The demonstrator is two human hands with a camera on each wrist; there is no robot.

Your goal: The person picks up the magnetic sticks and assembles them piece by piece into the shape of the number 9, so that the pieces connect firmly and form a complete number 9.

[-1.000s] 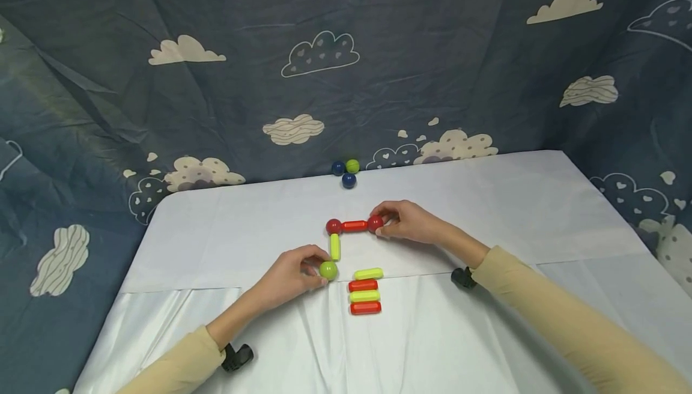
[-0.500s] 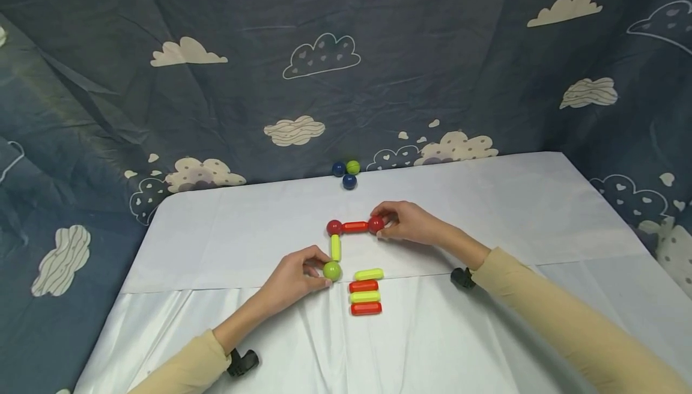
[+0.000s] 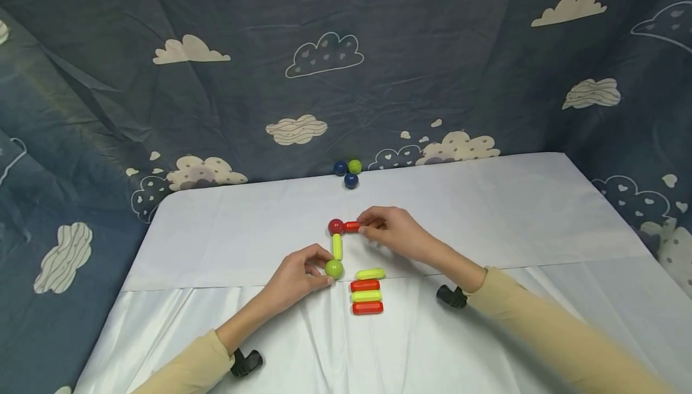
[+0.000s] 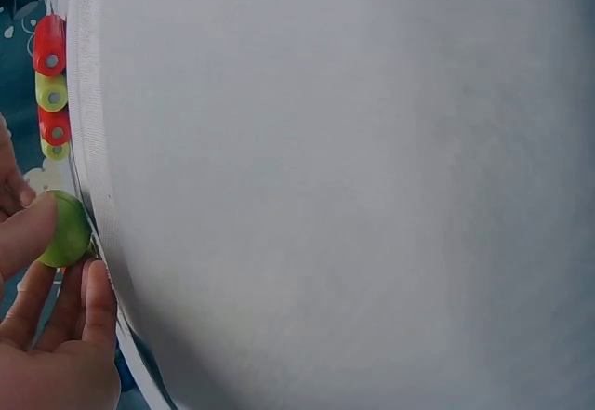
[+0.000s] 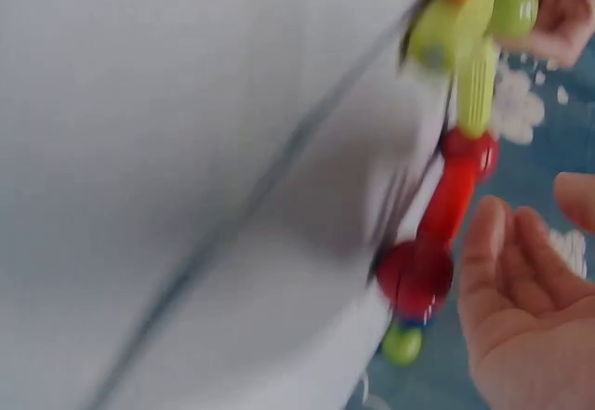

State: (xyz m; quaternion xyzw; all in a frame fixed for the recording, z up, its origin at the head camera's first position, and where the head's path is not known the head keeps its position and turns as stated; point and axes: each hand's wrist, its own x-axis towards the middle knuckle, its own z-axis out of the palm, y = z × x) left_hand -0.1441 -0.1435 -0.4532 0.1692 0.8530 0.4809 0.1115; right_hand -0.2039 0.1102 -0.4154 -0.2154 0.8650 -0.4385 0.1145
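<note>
In the head view my left hand (image 3: 294, 277) pinches a green ball (image 3: 334, 269) between thumb and fingers. That ball sits at the near end of a yellow-green rod (image 3: 337, 246), whose far end meets a red ball (image 3: 336, 226). A red rod (image 3: 351, 226) runs right from this ball, partly behind my right hand (image 3: 397, 236). The right wrist view has a second red ball (image 5: 416, 278) on the rod's other end; the hand hides it from the head camera. My right fingers (image 5: 507, 261) extend loosely beside the rod and ball, with no grip visible.
Several loose rods lie in a row nearer me, alternating yellow-green (image 3: 370, 274) and red (image 3: 367, 308). At the table's back edge rest two blue balls (image 3: 351, 181) and a green ball (image 3: 354, 166). Cloud-printed cloth (image 3: 421, 81) hangs behind the white table (image 3: 459, 196).
My right hand has let go of the right-hand red ball and shifted left, over the red rod's end. My left hand stays at the green ball, which has moved slightly right under the yellow-green rod.
</note>
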